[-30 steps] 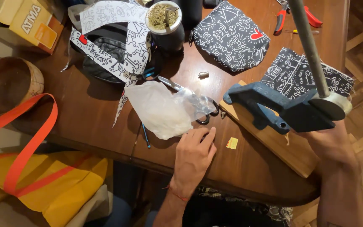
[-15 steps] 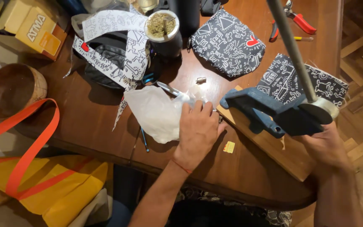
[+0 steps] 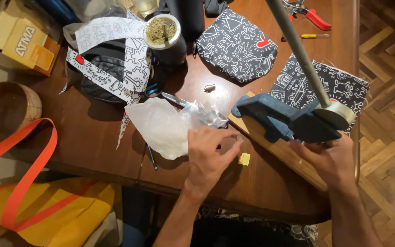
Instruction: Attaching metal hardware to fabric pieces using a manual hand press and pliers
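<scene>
Left hand [image 3: 209, 155] low over the dark wooden table [image 3: 92, 137], fingers curled in, thumb and forefinger pinched on a small pale piece [image 3: 239, 137], too tiny to identify, perhaps a metal snap part. Fingertips touching the edge of a clear plastic bag [image 3: 165, 126], crumpled flat on the table. Small yellow square [image 3: 244, 158] just beside the hand. Right hand [image 3: 332, 160] under the base of a blue hand press [image 3: 289, 121], fingers spread and bracing it; exact grip hard to make out from above. Press seated on a wooden board [image 3: 293, 160], grey lever handle [image 3: 298, 50] slanting up and away. Further back, printed black-and-white fabric pouch [image 3: 236, 43], another printed fabric piece [image 3: 330, 84] past the press, cup of green herb [image 3: 162, 31], red-handled pliers [image 3: 314, 16] at the far edge.
</scene>
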